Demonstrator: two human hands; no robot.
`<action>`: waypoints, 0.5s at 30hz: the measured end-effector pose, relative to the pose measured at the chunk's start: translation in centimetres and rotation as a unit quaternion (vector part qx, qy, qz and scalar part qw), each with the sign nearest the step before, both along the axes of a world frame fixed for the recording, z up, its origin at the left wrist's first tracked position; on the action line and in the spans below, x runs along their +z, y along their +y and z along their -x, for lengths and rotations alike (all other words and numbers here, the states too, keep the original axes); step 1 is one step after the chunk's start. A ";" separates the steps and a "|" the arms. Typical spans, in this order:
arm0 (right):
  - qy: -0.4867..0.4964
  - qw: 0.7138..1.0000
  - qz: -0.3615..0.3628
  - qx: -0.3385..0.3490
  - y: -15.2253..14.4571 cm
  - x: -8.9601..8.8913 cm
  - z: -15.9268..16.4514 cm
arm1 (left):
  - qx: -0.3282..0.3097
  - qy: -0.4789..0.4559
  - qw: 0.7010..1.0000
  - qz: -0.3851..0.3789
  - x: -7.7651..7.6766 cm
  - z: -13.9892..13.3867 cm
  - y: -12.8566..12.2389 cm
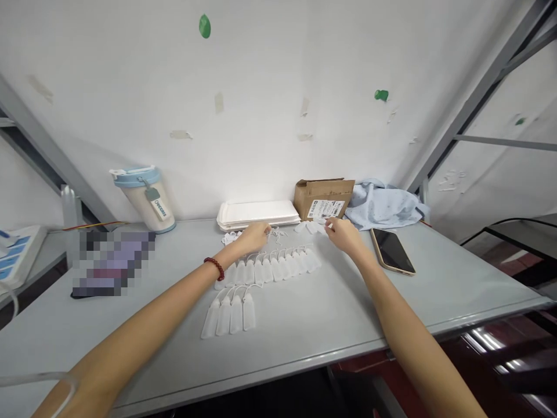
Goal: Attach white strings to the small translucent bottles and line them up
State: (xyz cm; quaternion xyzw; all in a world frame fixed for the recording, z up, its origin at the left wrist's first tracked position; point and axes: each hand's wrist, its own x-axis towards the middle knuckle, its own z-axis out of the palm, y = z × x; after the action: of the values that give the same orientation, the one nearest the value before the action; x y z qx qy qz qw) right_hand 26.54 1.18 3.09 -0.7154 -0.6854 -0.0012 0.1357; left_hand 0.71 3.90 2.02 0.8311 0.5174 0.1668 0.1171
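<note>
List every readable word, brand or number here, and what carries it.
Tumbler label: perhaps ending "ccess"; too small to read surely.
Cardboard box label: print too small to read.
White tags: no readable text.

Lettering in the view. Tumbler [144,204]: a pale label [161,209] on its side bears one word in dark letters, running aslant down the strip; its ending appears to read "CCESS", the opening letters being unclear. Cardboard box [324,187]: a white adhesive label [326,209] on the front face carries several lines of black print and dark blocks, too small to read. White unit [30,247] at the left edge: any marking on its blue panels [16,257] is illegible.
</note>
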 end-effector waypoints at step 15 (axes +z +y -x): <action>0.010 0.990 0.073 -0.117 0.9 -1.1 -3.6 | 0.027 0.015 1.000 -0.007 0.5 -0.9 0.1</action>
State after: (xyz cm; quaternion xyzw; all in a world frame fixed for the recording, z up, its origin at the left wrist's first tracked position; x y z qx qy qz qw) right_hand 30.13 2.08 2.02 -0.7989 -0.5935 0.0399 0.0885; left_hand 1.62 3.96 2.50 0.8202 0.5400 0.1609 0.0989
